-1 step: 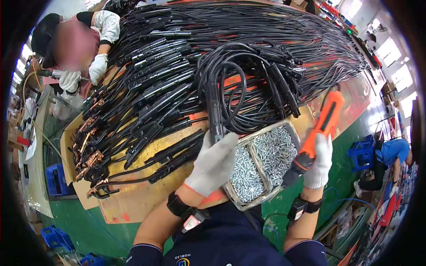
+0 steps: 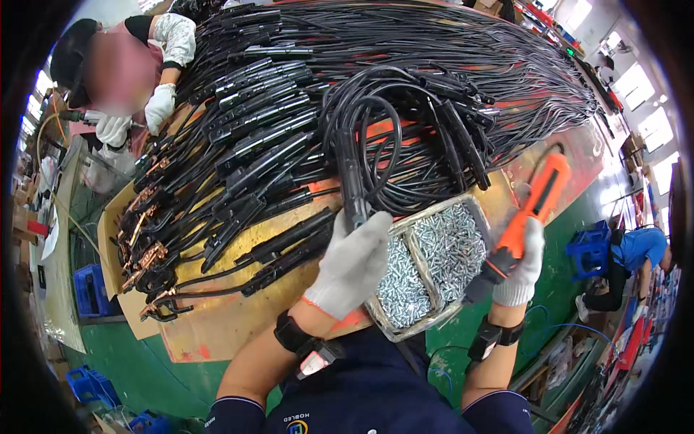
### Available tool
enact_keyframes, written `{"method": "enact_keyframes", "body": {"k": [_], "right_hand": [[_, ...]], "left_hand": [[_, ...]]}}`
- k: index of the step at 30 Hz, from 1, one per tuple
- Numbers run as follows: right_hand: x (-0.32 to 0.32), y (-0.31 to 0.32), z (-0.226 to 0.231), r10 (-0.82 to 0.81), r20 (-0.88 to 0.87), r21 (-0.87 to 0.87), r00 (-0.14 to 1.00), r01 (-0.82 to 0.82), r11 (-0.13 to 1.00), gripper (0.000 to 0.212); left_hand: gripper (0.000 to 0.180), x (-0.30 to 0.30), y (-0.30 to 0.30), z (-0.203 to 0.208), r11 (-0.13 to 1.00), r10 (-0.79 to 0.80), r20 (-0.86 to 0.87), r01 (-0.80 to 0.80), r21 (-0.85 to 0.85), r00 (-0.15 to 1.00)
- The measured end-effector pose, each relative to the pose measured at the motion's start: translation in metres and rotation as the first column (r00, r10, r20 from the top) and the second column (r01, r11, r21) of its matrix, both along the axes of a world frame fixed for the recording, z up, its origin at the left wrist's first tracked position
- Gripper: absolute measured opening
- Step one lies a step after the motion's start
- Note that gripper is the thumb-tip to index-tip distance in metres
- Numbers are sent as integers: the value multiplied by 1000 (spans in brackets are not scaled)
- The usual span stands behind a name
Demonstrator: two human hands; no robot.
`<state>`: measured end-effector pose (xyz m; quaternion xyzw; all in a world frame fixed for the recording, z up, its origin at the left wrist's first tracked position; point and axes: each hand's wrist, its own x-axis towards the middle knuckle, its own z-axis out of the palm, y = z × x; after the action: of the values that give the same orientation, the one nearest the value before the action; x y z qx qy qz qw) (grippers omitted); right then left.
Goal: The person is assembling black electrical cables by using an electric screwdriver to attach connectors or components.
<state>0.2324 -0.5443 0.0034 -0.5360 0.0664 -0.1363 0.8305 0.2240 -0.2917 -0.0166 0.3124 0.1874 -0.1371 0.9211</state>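
Note:
My left hand (image 2: 354, 253), in a white knit glove, is closed around the near end of a black cable handle (image 2: 351, 177). A thick black cable (image 2: 394, 123) loops up from that handle and coils to its right. In my right hand (image 2: 522, 271), also gloved, is an orange and black power screwdriver (image 2: 543, 194). Its dark nose points down and left, over the right edge of a tray (image 2: 468, 307) of small silver screws (image 2: 448, 239). A divider splits the tray into two parts. The glove hides the lower end of the handle.
Rows of black handles (image 2: 264, 137) with cables cover the table, several ending in copper clamp parts (image 2: 152, 257) at the left. Long cables (image 2: 448, 43) stretch across the back. A co-worker's gloved hand (image 2: 160, 108) is at the far left. Blue crates (image 2: 90, 289) stand on the green floor.
The screwdriver in my right hand has shifted slightly right and its orange top leans further right. My left hand has moved very slightly, still holding the handle.

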Motion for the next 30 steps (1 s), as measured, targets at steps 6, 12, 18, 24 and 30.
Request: {"method": "enact_keyframes", "body": {"k": [6, 12, 18, 24, 30], "right_hand": [[-15, 17, 3, 61, 324, 633, 944, -265, 727, 57], [-31, 12, -1, 132, 459, 604, 878, -418, 679, 55], [-43, 31, 12, -87, 340, 22, 936, 85, 996, 52], [-43, 38, 16, -174, 282, 48, 943, 167, 985, 58], [-45, 40, 12, -198, 289, 55, 936, 190, 980, 63]], "left_hand": [[48, 1, -4, -1, 997, -38, -37, 40, 66, 999], [36, -1, -4, 4, 992, -52, -16, 53, 112, 999], [56, -2, -4, 0, 991, -51, -47, 56, 124, 998], [58, -1, -3, -2, 994, -59, -43, 63, 93, 997], [59, 0, -3, -1, 991, -62, -55, 68, 115, 997]]}}
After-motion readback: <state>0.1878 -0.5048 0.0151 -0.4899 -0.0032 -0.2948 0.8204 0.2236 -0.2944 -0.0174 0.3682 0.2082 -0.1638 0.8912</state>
